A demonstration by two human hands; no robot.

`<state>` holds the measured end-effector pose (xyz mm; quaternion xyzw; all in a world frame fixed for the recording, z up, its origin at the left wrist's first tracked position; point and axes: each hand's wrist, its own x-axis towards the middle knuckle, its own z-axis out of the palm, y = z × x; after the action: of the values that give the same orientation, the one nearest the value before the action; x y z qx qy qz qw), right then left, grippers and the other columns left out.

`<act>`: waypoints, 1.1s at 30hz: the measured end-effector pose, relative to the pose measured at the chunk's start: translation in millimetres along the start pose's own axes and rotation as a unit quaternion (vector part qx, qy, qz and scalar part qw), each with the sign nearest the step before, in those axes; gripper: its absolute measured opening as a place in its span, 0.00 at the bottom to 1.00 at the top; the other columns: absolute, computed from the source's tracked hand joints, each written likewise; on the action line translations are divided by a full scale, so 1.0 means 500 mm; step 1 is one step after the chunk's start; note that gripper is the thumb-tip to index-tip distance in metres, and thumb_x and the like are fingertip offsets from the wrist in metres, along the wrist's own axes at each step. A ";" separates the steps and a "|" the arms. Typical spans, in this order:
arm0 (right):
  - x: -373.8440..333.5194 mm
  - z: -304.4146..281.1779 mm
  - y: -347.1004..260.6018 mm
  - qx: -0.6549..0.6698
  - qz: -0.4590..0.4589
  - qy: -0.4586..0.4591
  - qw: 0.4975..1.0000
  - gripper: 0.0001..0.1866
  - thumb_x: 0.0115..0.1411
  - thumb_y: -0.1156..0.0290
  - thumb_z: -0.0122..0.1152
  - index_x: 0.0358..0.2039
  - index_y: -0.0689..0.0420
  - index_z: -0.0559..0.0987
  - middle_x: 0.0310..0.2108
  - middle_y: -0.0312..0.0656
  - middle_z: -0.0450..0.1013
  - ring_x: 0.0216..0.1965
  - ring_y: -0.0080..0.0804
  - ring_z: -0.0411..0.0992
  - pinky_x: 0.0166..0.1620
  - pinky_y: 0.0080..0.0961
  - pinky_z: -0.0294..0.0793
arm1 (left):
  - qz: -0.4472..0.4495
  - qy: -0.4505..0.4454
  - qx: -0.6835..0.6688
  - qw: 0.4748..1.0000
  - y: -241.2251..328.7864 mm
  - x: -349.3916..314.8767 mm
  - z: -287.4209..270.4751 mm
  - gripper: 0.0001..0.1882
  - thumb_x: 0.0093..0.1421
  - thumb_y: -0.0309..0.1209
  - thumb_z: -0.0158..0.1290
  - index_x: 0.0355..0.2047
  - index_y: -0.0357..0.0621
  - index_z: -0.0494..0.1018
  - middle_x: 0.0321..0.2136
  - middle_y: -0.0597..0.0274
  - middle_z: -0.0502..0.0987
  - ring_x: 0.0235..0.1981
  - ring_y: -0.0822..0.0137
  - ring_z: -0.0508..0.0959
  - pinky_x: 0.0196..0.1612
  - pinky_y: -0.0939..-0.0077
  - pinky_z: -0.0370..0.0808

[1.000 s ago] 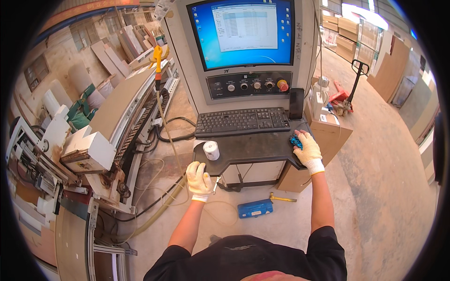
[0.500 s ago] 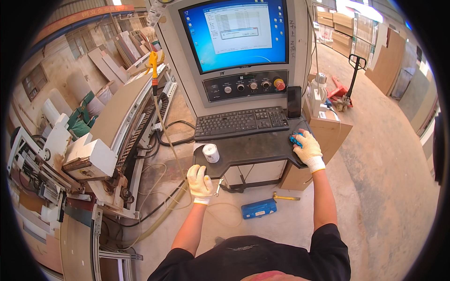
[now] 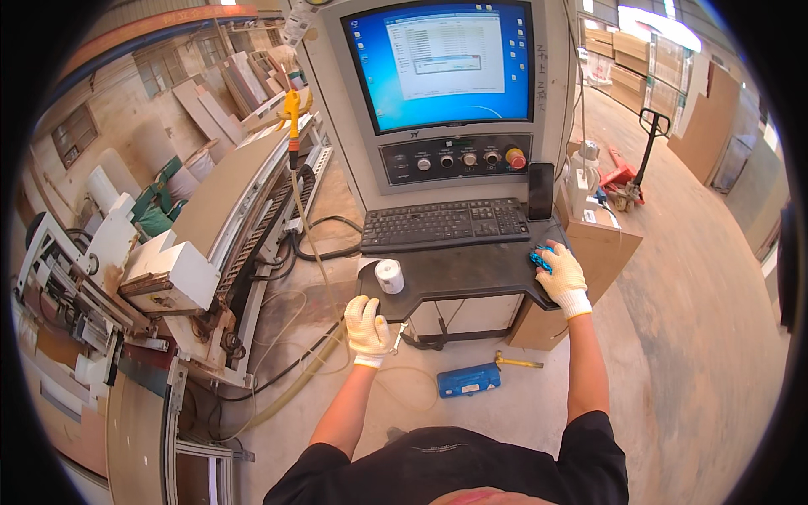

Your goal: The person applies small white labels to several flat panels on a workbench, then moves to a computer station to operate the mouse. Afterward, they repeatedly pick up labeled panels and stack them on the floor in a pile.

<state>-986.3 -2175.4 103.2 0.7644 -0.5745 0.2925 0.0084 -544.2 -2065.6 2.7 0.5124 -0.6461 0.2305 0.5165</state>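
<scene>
My left hand, in a cream knitted work glove, rests at the front left edge of the black desk shelf. Its fingers are curled, and a small metal wrench sticks out beside the thumb. Just beyond that hand stands a white roll of labels or tape. On the shelf's right end my right hand, gloved the same way, is wrapped over a blue and black computer mouse. A black keyboard lies behind, below a lit monitor with a small dialog box on a file window.
A black phone leans beside the keyboard. Above it are control knobs and a red stop button. A blue toolbox and a hammer lie on the floor. Machinery with cables stands left, a red pallet truck far right.
The whole view has shifted, so the console sits further right and slightly lower. Both hands keep their places, the right on the mouse and the left at the shelf edge.
</scene>
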 end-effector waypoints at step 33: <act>-0.018 -0.013 0.011 0.016 -0.032 0.024 0.999 0.21 0.53 0.68 0.69 0.49 0.49 0.83 0.59 0.44 0.73 0.56 0.50 0.73 0.58 0.44 0.74 | -0.008 0.009 -0.005 1.000 0.014 0.001 0.010 0.19 0.69 0.39 0.49 0.50 0.37 0.78 0.52 0.44 0.75 0.56 0.41 0.74 0.63 0.46 0.69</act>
<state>-995.5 -2167.3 102.7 0.7749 -0.5451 0.3194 0.0192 -552.7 -2067.5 2.9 0.5127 -0.6382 0.2277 0.5273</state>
